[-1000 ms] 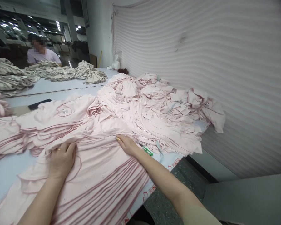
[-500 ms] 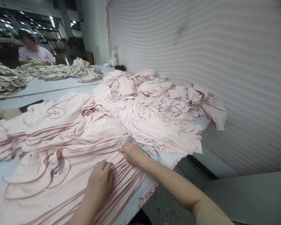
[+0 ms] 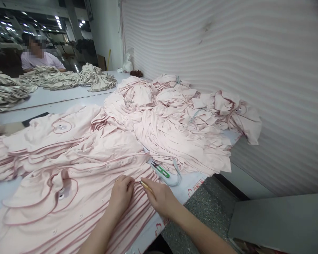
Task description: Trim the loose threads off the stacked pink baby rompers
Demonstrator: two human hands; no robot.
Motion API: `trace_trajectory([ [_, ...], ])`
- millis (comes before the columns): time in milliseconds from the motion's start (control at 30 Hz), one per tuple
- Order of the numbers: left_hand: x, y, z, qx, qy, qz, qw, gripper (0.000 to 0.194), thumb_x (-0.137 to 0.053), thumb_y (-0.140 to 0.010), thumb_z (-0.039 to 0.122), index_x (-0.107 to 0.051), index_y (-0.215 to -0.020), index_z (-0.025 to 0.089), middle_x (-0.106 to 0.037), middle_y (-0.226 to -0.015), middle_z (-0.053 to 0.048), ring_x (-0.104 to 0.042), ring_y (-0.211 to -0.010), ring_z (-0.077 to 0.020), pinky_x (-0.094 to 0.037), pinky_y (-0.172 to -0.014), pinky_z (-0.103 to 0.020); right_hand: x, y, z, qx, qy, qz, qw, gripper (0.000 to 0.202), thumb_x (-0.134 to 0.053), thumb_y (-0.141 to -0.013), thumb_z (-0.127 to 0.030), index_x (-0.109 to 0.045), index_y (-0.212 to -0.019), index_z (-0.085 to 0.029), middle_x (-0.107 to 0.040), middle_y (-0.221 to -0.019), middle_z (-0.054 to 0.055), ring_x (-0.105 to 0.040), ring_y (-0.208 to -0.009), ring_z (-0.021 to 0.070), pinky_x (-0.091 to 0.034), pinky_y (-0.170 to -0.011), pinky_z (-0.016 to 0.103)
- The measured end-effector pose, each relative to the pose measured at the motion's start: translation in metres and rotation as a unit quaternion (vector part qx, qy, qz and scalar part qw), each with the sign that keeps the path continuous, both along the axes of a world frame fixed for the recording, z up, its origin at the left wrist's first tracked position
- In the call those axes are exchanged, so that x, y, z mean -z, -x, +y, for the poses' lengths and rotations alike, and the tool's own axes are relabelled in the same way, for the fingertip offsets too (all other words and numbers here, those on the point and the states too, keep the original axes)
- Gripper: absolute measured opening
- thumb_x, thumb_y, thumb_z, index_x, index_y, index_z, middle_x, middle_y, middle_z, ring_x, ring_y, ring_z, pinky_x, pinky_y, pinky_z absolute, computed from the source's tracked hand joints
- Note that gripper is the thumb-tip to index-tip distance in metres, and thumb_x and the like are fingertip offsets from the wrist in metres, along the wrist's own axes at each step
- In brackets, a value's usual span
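Note:
Layered pink garments [image 3: 92, 197] with dark pink edging and small buttons lie on the table in front of me. My left hand [image 3: 122, 192] rests on them with bent fingers, its fingertips closed at a garment edge. Close beside it on the right, my right hand [image 3: 159, 195] holds a gold pen-like tool [image 3: 147, 187], its tip pointing toward my left hand. Green-handled thread snips [image 3: 161, 170] lie beyond my right hand, beside a pale blue-grey cloth strip [image 3: 178, 173].
Bundled pink garments [image 3: 175, 130] are heaped toward the wall at the back right. Grey-green garments [image 3: 69, 78] lie on the farther table, where a person [image 3: 41, 58] sits. A dark flat object [image 3: 35, 119] is at the left. The table [image 3: 192, 183] ends at the right.
My right hand has come back toward me with the gold tool, uncovering the snips. My left hand has moved slightly right and forward, so both hands are now close together.

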State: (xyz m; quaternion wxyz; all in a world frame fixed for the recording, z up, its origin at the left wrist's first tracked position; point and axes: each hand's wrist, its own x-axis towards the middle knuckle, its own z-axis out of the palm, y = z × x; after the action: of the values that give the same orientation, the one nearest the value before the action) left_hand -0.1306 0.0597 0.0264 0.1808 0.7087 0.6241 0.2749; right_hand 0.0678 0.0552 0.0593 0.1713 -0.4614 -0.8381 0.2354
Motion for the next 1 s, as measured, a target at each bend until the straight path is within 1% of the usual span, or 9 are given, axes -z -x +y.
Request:
trace_trajectory([
  [133,0.008,0.004,-0.001,-0.042,-0.018,-0.041,0.998,0.023,-0.047,-0.091,0.03,-0.068,-0.091,0.021,-0.072,-0.088,-0.003,-0.067,-0.082,-0.018,-0.053,-0.074,-0.032,0.009,0.007,-0.019,0.025,0.011,0.014,1.0,0.04,-0.04,-0.095,-0.02,-0.055,-0.131,-0.02,-0.073,-0.104,0.007,-0.069,-0.09,0.0194,-0.049,-0.076,0.026],
  [300,0.015,-0.003,-0.014,-0.017,-0.059,-0.035,0.997,0.025,-0.044,-0.091,0.025,-0.068,-0.093,0.021,-0.073,-0.088,-0.006,-0.066,-0.083,-0.0194,-0.053,-0.077,-0.034,0.016,0.041,-0.005,0.046,-0.024,-0.125,0.991,0.046,-0.044,-0.09,-0.018,-0.053,-0.135,-0.01,-0.073,-0.092,0.014,-0.07,-0.079,0.0241,-0.05,-0.066,0.029],
  [433,0.019,-0.007,-0.017,0.003,-0.08,-0.003,0.997,0.025,-0.043,-0.089,0.021,-0.068,-0.085,0.021,-0.07,-0.081,-0.007,-0.064,-0.078,-0.0203,-0.05,-0.074,-0.034,0.009,0.035,0.003,-0.011,-0.019,-0.172,0.985,0.048,-0.048,-0.089,-0.017,-0.05,-0.136,-0.011,-0.073,-0.087,0.012,-0.069,-0.075,0.0238,-0.047,-0.064,0.028],
  [533,0.021,-0.006,-0.002,-0.033,-0.084,0.01,0.996,0.022,-0.044,-0.088,0.02,-0.064,-0.078,0.02,-0.068,-0.074,-0.006,-0.063,-0.073,-0.0202,-0.049,-0.069,-0.033,0.003,0.017,0.0,-0.061,-0.035,-0.13,0.989,0.045,-0.046,-0.092,-0.018,-0.05,-0.136,-0.017,-0.073,-0.09,0.008,-0.068,-0.079,0.0208,-0.046,-0.067,0.026],
  [633,0.022,-0.002,0.007,-0.072,-0.083,0.018,0.994,0.019,-0.044,-0.085,0.016,-0.062,-0.082,0.019,-0.069,-0.078,-0.005,-0.063,-0.074,-0.0199,-0.049,-0.07,-0.033,0.002,0.015,-0.004,-0.028,-0.032,-0.06,0.997,0.036,-0.039,-0.097,-0.021,-0.055,-0.129,-0.02,-0.073,-0.091,0.006,-0.068,-0.08,0.0192,-0.045,-0.068,0.025],
  [733,0.017,0.01,-0.006,-0.098,-0.087,0.033,0.991,0.015,-0.054,-0.082,0.024,-0.063,-0.092,0.019,-0.069,-0.089,-0.007,-0.064,-0.084,-0.0228,-0.048,-0.074,-0.036,0.006,0.023,-0.006,-0.01,-0.029,-0.025,0.999,0.037,-0.039,-0.096,-0.021,-0.054,-0.13,-0.018,-0.073,-0.093,0.007,-0.069,-0.082,0.02,-0.045,-0.068,0.025],
  [800,0.013,0.023,-0.022,-0.101,-0.082,0.047,0.99,0.016,-0.059,-0.081,0.032,-0.064,-0.091,0.02,-0.068,-0.088,-0.007,-0.062,-0.083,-0.0246,-0.048,-0.071,-0.037,0.006,0.025,-0.009,-0.027,-0.018,-0.005,0.999,0.036,-0.039,-0.096,-0.021,-0.054,-0.129,-0.019,-0.073,-0.091,0.006,-0.069,-0.081,0.0192,-0.045,-0.068,0.025],
  [900,0.008,0.038,-0.039,-0.077,-0.071,0.046,0.993,0.018,-0.05,-0.089,0.032,-0.063,-0.082,0.022,-0.068,-0.081,-0.004,-0.063,-0.077,-0.0208,-0.049,-0.069,-0.034,0.001,0.025,-0.017,-0.058,-0.003,0.005,0.998,0.03,-0.04,-0.095,-0.022,-0.059,-0.119,-0.021,-0.072,-0.087,0.004,-0.069,-0.078,0.0183,-0.044,-0.067,0.024],
  [1000,0.009,0.042,-0.042,-0.063,-0.076,0.027,0.995,0.024,-0.042,-0.093,0.031,-0.064,-0.087,0.022,-0.07,-0.084,-0.004,-0.065,-0.08,-0.0183,-0.051,-0.073,-0.032,-0.001,0.038,-0.023,-0.059,-0.008,-0.03,0.998,0.032,-0.04,-0.095,-0.022,-0.058,-0.121,-0.02,-0.072,-0.084,0.004,-0.069,-0.076,0.0194,-0.045,-0.066,0.024],
])
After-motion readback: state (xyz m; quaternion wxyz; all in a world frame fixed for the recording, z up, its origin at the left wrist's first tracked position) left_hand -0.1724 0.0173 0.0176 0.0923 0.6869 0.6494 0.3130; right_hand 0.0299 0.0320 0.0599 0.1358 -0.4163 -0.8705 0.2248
